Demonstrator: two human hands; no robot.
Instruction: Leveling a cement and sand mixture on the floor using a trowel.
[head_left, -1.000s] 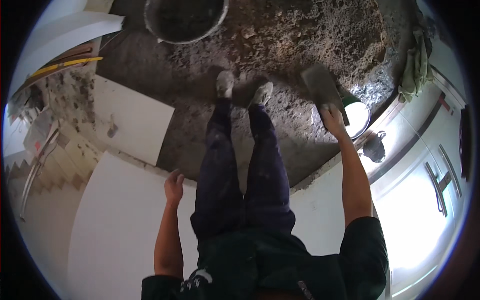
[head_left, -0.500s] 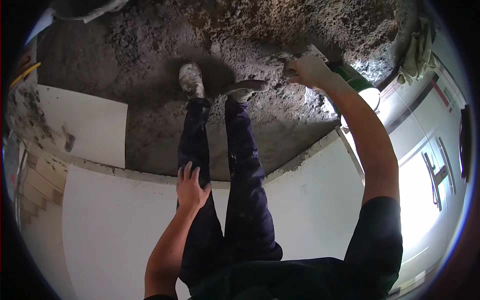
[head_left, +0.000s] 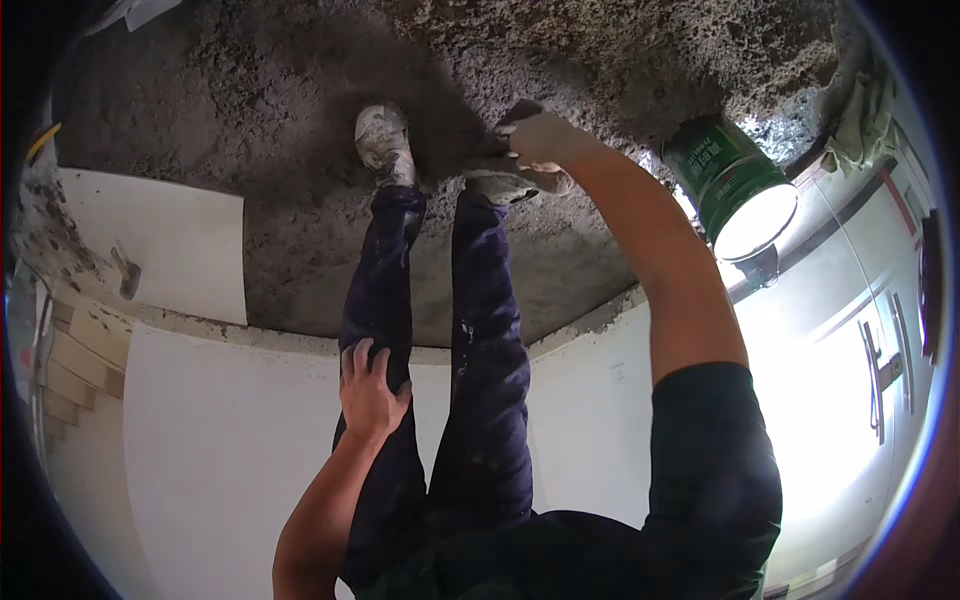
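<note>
My right hand (head_left: 548,140) reaches down to the grey, rough mortar (head_left: 300,140) by my right foot. Its fingers are wrapped round a trowel (head_left: 522,112), mostly hidden by the hand; a dark end sticks out beyond the knuckles. My left hand (head_left: 373,395) lies on my left leg near the knee, fingers somewhat spread, holding nothing. My left shoe (head_left: 382,140) is white and smeared with mortar. The right shoe (head_left: 497,187) is partly covered by the right hand and trowel.
Right of my right arm is a green bucket (head_left: 725,175) with a brightly lit round end. Crumpled pale cloth (head_left: 862,125) lies at the far right. A white board (head_left: 160,235) and a small handled tool (head_left: 127,272) are at left. Steps (head_left: 85,365) show at lower left.
My right hand has swept left with the trowel, from beside the bucket to my right foot. More of the bucket shows now. The left hand stays on the leg.
</note>
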